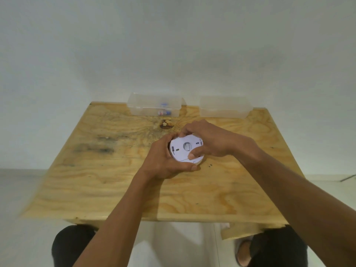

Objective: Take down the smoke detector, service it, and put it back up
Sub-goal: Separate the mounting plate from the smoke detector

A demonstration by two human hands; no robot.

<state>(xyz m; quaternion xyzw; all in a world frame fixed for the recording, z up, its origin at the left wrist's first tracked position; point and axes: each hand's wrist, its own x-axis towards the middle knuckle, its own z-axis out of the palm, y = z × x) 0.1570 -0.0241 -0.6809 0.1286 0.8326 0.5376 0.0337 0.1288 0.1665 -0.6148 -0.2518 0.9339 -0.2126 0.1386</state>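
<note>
A round white smoke detector is held just above the middle of the plywood table, its flat back plate with slots facing up at me. My left hand grips its left and lower edge, with the thumb curled under the rim. My right hand grips it from the right; the fingers wrap over the far edge and the thumb presses on the back plate. The detector's front face is hidden underneath.
Two clear plastic boxes stand at the table's far edge: the left box holds small batteries, and the right box looks empty. A dark knot marks the wood. A white wall rises behind. My knees and a sandalled foot show below.
</note>
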